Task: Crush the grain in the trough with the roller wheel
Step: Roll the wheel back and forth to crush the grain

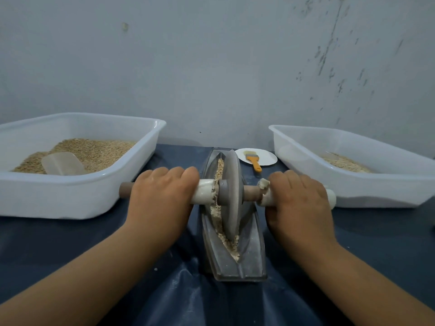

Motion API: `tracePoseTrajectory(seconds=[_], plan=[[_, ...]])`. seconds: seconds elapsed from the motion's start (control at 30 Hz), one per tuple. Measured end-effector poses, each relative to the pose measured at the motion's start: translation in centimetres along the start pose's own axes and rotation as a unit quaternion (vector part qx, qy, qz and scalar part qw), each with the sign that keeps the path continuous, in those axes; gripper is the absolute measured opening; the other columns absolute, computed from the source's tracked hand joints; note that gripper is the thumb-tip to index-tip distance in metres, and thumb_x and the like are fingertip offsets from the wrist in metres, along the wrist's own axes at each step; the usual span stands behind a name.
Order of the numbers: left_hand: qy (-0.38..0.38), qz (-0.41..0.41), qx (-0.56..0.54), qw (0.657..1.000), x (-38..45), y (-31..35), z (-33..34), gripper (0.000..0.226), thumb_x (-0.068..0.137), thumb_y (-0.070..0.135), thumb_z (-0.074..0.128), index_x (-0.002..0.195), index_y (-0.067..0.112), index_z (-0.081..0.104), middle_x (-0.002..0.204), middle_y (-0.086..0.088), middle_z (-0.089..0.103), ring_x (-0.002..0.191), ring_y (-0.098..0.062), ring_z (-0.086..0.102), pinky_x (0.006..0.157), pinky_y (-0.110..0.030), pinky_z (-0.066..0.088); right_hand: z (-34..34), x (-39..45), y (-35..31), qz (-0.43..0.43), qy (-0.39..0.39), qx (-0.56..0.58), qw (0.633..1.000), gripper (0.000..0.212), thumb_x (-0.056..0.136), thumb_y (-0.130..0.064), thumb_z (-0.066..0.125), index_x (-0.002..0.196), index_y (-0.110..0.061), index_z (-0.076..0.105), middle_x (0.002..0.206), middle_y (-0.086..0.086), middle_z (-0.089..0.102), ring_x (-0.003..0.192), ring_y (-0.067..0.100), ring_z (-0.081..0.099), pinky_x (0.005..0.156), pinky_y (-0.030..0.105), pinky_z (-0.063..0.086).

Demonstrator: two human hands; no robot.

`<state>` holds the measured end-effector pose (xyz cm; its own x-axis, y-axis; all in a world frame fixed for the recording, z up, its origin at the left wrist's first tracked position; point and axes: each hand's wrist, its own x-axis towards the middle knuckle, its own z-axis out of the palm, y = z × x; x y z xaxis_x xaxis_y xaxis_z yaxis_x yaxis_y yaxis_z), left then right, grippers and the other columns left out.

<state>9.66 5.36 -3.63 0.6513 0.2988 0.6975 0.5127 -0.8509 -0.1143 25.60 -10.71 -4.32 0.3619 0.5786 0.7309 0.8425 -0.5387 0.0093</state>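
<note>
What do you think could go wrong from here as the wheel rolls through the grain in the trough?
1. Grain is piled along the left side of the wheel, high against the trough wall, so a hard pass might push some over onto the cloth.
2. The wheel looks tilted in the groove; uneven pressure from the left hand and right hand could make it ride up the wall.
3. The white sleeve by the right hand looks chipped and may slip.

My two bare forearms rise from the lower corners of the frame toward its centre. My left hand lies palm down at centre left, fingers curled over and gripping the axle; my right hand does likewise at centre right, knuckles up, wrists level.
</note>
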Motion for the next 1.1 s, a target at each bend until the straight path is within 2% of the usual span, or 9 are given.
tracePoseTrajectory(seconds=[0.1,0.2,0.27,0.43,0.57,0.77,0.9,1.03,1.1], plan=[[-0.009,-0.006,0.017,1.000,0.1,-0.2,0.0,0.038,0.060,0.005,0.077,0.068,0.018,0.042,0.054,0.000,0.044,0.047,-0.023,0.040,0.049,-0.029,0.027,0.0,-0.1,0.3,-0.016,0.030,-0.015,0.999,0.032,0.060,-0.010,0.073,0.083,-0.017,0.051,0.075,0.001,0.046,0.067,0.023,0.037,0.063,0.034,0.024],[-0.030,-0.025,0.044,0.998,1.4,0.1,0.6,0.028,0.076,0.012,0.065,0.075,0.020,0.038,0.063,0.002,0.046,0.059,-0.022,0.045,0.056,-0.031,0.029,0.2,1.5,-0.4,0.005,-0.043,-0.039,0.998,0.026,0.069,-0.015,0.068,0.088,-0.018,0.051,0.082,0.001,0.050,0.073,0.023,0.038,0.068,0.034,0.023],[-0.028,-0.021,0.039,0.999,1.3,0.2,0.4,0.032,0.074,0.011,0.066,0.074,0.020,0.036,0.063,0.002,0.045,0.057,-0.022,0.042,0.056,-0.031,0.028,0.3,1.3,-0.3,0.013,-0.055,-0.027,0.998,0.026,0.070,-0.015,0.068,0.090,-0.018,0.051,0.085,0.001,0.050,0.076,0.025,0.043,0.068,0.035,0.025],[0.005,0.007,0.028,1.000,0.2,0.0,-0.2,0.041,0.061,0.004,0.075,0.068,0.019,0.037,0.054,0.000,0.042,0.048,-0.023,0.037,0.051,-0.030,0.024,0.1,-0.8,0.6,-0.013,0.016,0.014,1.000,0.042,0.054,-0.010,0.075,0.090,-0.017,0.054,0.081,0.000,0.048,0.072,0.025,0.043,0.066,0.036,0.031],[-0.017,-0.022,0.051,0.998,1.6,0.2,0.6,0.030,0.078,0.014,0.065,0.074,0.020,0.035,0.064,0.003,0.042,0.059,-0.022,0.041,0.058,-0.032,0.027,0.6,1.1,-0.1,0.011,-0.058,-0.022,0.998,0.033,0.066,-0.015,0.069,0.096,-0.016,0.055,0.088,0.002,0.050,0.080,0.026,0.045,0.071,0.037,0.030],[-0.004,-0.004,0.020,1.000,0.1,-0.3,0.3,0.037,0.060,0.007,0.077,0.066,0.017,0.043,0.053,-0.001,0.044,0.046,-0.024,0.041,0.048,-0.028,0.026,0.3,-0.3,0.3,-0.030,0.016,-0.024,0.999,0.040,0.054,-0.014,0.070,0.090,-0.016,0.052,0.082,0.002,0.047,0.074,0.027,0.042,0.068,0.039,0.030],[-0.024,-0.025,0.040,0.999,1.3,0.0,0.7,0.030,0.075,0.013,0.068,0.073,0.019,0.039,0.062,0.000,0.048,0.057,-0.025,0.047,0.055,-0.031,0.028,0.4,1.3,-0.4,0.000,-0.061,-0.042,0.997,0.035,0.065,-0.020,0.070,0.094,-0.018,0.050,0.090,0.002,0.047,0.083,0.027,0.044,0.074,0.038,0.029],[0.003,0.002,0.021,1.000,-0.1,-0.2,0.3,0.039,0.059,0.007,0.076,0.068,0.019,0.040,0.053,0.001,0.042,0.046,-0.023,0.040,0.049,-0.028,0.023,0.1,-0.6,0.3,-0.019,0.000,-0.020,1.000,0.047,0.052,-0.013,0.076,0.093,-0.016,0.054,0.085,0.003,0.049,0.076,0.027,0.044,0.070,0.039,0.031],[-0.003,0.001,0.030,1.000,0.4,-0.2,0.2,0.036,0.063,0.011,0.075,0.069,0.019,0.041,0.055,0.002,0.043,0.048,-0.022,0.040,0.050,-0.028,0.023,0.2,-0.2,0.6,-0.030,0.001,-0.024,0.999,0.046,0.052,-0.011,0.076,0.092,-0.015,0.054,0.085,0.004,0.049,0.075,0.026,0.043,0.069,0.038,0.031]])
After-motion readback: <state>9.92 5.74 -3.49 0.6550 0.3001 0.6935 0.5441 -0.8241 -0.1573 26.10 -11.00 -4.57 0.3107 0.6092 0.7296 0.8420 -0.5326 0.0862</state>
